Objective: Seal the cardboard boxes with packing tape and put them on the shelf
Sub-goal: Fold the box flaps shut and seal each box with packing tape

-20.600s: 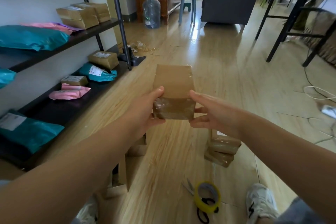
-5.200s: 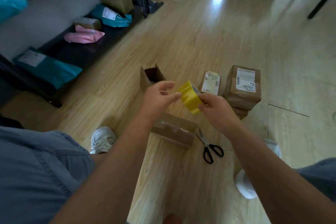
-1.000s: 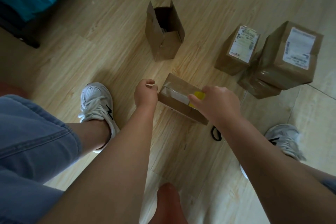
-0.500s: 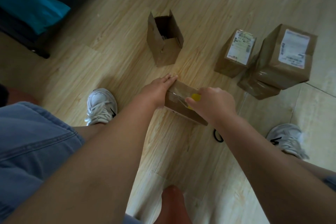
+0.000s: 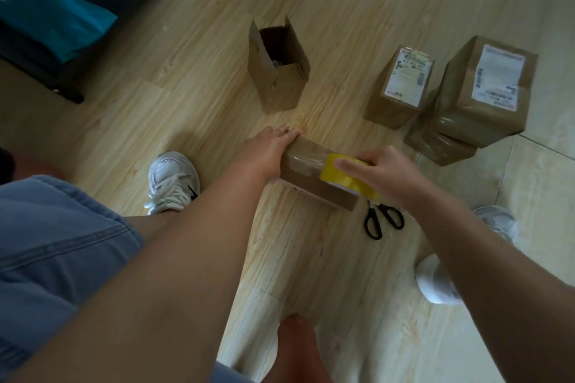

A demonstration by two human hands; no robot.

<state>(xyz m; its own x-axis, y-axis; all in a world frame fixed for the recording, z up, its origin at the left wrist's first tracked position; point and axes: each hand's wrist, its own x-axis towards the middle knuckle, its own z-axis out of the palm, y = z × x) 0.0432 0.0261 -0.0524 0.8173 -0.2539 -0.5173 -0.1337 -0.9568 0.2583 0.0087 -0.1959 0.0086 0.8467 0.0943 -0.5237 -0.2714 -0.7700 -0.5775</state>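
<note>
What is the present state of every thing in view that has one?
flat box: lying on the floor, tape partly laid on top
tape roll: on the flat box, gripped
left hand: fingers straight, pressing the flat box
right hand: grips the tape roll
upright box: open, flaps up
small labelled box: closed
large labelled box: closed
scissors: on the floor

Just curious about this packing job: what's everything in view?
box being taped: one, brown, between the hands
tape roll: one, yellow, at its right end
open box: one, brown, upright behind
small labelled box: one, brown, right
large labelled box: one, brown, far right
plain box: one, brown, under it
scissors: one, black handles, by right wrist
parcel: one, teal, shelf, top left
shoes: two, white, floor
left hand: flat on box being taped
right hand: fingers round tape roll
</note>
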